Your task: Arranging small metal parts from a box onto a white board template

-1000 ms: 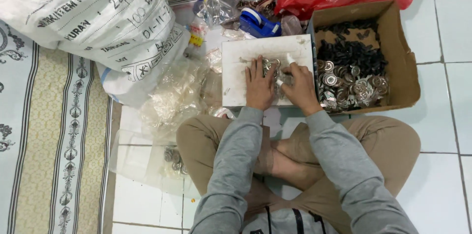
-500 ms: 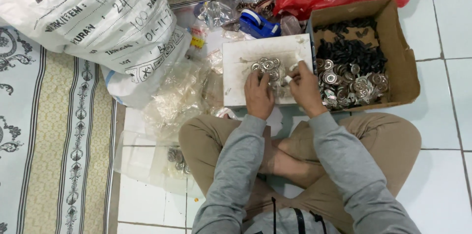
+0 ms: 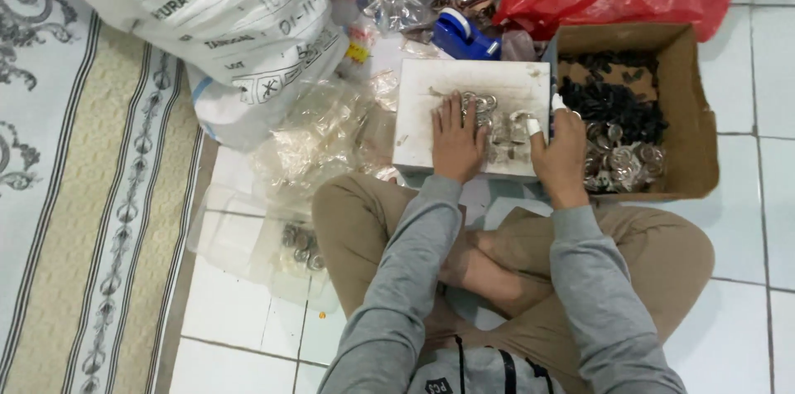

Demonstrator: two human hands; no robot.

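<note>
White tiled floor (image 3: pixel 745 336), person seated cross-legged. Left hand (image 3: pixel 458 139): flat, fingers spread, pressing small metal rings (image 3: pixel 480 104) on white board (image 3: pixel 431 83). Right hand (image 3: pixel 561 154): grip loosely curled, taped fingertips, nothing visibly held, at board's right edge beside cardboard box (image 3: pixel 691 125).

cardboard box (image 3: pixel 696 125) crowds right, board's (image 3: pixel 431 83) upper left bare

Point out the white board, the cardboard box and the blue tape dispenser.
white board (image 3: pixel 431 83), head view, bare upper-left surface.
cardboard box (image 3: pixel 691 125), head view, right wall.
blue tape dispenser (image 3: pixel 464 36), head view, blue body.
</note>
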